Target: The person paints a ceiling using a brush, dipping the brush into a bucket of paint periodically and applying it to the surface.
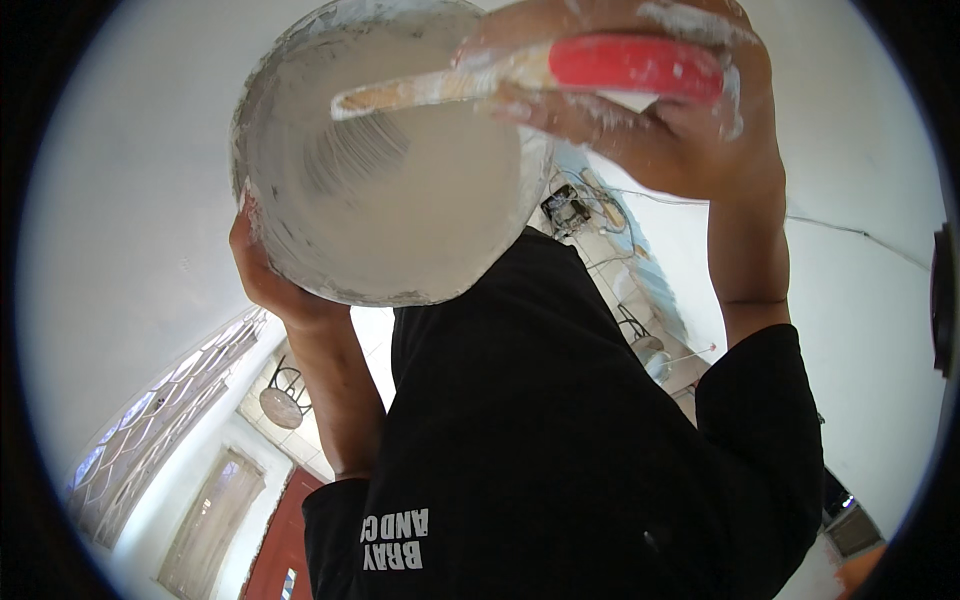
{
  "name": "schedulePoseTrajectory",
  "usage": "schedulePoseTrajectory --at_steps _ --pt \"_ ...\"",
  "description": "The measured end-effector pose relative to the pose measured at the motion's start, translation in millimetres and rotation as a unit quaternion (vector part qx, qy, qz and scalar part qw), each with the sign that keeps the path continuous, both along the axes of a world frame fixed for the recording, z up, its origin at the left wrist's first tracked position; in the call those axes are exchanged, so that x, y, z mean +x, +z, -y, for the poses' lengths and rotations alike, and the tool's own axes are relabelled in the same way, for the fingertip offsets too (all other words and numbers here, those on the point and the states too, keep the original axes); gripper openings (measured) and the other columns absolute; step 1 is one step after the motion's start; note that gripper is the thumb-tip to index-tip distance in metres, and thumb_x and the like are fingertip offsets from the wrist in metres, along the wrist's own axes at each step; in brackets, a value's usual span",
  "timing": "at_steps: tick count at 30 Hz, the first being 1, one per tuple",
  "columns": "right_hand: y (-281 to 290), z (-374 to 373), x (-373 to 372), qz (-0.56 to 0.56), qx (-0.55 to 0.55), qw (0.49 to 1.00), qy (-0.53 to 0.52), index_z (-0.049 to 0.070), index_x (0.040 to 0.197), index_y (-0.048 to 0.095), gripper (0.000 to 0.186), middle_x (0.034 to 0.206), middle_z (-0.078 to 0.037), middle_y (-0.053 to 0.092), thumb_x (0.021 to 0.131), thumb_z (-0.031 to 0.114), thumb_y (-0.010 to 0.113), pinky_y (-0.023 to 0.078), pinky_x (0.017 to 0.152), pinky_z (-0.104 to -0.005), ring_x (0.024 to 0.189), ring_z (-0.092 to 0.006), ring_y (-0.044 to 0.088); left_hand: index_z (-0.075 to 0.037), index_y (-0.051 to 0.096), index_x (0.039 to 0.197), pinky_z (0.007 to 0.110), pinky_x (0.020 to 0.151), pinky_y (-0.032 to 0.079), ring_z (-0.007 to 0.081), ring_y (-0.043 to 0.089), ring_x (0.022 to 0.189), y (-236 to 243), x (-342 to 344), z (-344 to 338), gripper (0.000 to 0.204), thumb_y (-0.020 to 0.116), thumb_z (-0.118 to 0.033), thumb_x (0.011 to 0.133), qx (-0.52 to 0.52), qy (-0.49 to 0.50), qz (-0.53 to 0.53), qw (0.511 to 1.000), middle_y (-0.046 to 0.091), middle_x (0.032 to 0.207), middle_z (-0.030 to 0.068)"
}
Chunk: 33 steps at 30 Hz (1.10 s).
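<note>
Two bare hands work apart in the upper half of the frame, each clasped on its own object. The right hand [705,150], flecked with white, is wrapped around a red-handled tool [640,68], likely a brush, at upper right. The left hand [262,262] grips a round, crusted container [400,301] from its lower-left side; any fingers beneath it are out of sight.

The tool's long axis runs nearly level across the picture, the red end at right and the pale, smeared tip pointing left over the container's mouth. The pale grey mix [430,205] inside thus lies to the left of the right hand and below it in the frame. That hand is nearer the tip, while the left hand is nearer the container's outer wall. Whether the tip touches the mix cannot be told; curved streaks mark the mix just beneath it.

Below the container, a black shirt [560,420] fills the lower centre. Farther out, a dark box [566,210] rests on the tiled floor right of centre, a round-seated stool [283,408] stands at lower left, and a patterned window grille [165,415] lines the left edge.
</note>
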State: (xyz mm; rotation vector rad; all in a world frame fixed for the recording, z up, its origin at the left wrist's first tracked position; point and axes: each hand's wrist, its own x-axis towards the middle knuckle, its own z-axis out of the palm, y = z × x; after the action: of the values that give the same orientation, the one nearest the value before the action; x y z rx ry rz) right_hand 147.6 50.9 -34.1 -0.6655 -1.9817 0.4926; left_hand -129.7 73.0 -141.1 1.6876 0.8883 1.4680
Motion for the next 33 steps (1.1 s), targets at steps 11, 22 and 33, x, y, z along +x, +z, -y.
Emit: schedulePoseTrajectory --at_steps 11,22,33 --pt "-25.3 -44.2 -15.5 0.014 0.321 0.946 -0.036 -0.001 0.093 0.057 0.034 0.095 -0.016 0.060 0.066 0.008 0.077 0.050 0.063 -0.0243 0.077 -0.0181 0.063 0.009 0.046 0.113 0.035 0.073 0.052 0.0245 0.060 0.090 -0.8 -3.4 -7.6 0.033 0.047 -0.008 0.085 0.059 0.062 -0.028 0.996 0.058 0.102 0.0192" --pt "-27.1 -37.6 -24.1 -0.142 0.076 0.986 -0.048 -0.003 0.087 0.060 0.029 0.073 -0.012 0.060 0.068 0.013 0.075 0.047 0.058 -0.0301 0.056 -0.0203 0.057 0.007 0.043 0.116 0.036 0.074 0.053 0.0268 0.060 0.090 -7.6 -4.8 -10.6 0.036 0.051 -0.009 0.084 0.103 0.069 -0.027 0.992 0.056 0.106 0.0218" --pt "2.7 10.4 -23.2 0.051 -0.153 0.984 -0.071 0.013 0.105 0.063 0.038 0.097 -0.010 0.064 0.069 0.018 0.074 0.049 0.079 -0.0359 0.084 -0.0232 0.063 0.002 0.045 0.119 0.033 0.085 0.044 0.0241 0.054 0.100 9.7 11.7 -13.5 0.049 0.026 -0.034 0.090 -0.346 -0.082 0.288 0.889 0.053 0.113 0.0165"
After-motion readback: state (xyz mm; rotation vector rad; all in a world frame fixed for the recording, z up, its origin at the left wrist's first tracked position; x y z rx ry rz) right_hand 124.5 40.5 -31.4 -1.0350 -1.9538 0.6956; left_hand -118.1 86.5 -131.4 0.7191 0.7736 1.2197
